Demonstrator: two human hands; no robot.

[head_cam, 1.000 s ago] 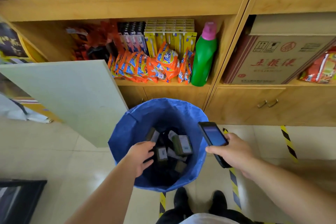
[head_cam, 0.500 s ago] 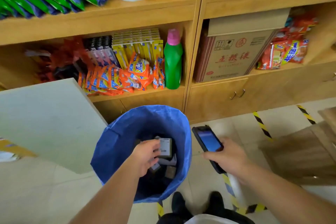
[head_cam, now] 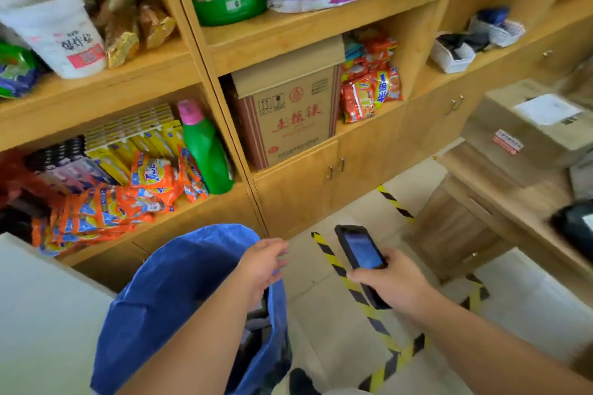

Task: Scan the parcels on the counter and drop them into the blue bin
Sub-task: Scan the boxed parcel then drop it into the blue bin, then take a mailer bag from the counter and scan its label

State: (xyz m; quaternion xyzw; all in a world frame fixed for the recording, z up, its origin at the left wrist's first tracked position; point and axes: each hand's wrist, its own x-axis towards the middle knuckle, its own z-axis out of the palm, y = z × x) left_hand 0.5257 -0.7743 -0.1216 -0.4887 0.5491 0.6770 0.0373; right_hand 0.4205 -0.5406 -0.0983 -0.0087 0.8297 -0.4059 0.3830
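Blue bin (head_cam: pixel 179 285) stands at the 7 o'clock part of the view, on the tiled floor (head_cam: pixel 337 346) just before the wooden shelving (head_cam: pixel 205 80); it is a soft blue sack with a crumpled rim, and dark contents show blurred inside at its right wall. Since half a second ago the view has swung right: the bin has shifted from centre to lower left, and a counter (head_cam: pixel 500 189) with parcels has come into sight at 3 o'clock. The left hand (head_cam: pixel 261 266), then down inside the bin among the parcels, is now raised above the right rim, fingers spread loosely and holding nothing. The right hand (head_cam: pixel 390 285) grips a black handheld scanner (head_cam: pixel 361 253), as before, its lit screen facing up, at 5 o'clock.

Count: one bin, one scanner, two hands. On the counter, one cardboard parcel (head_cam: pixel 529 128) with a white label is plain; others beside it are blurred, and their number cannot be told. One brown carton (head_cam: pixel 288 115) and one green bottle with a pink cap (head_cam: pixel 205 147) sit on the lower shelf at 12 o'clock. Yellow-black tape (head_cam: pixel 369 308) crosses the floor below the scanner.
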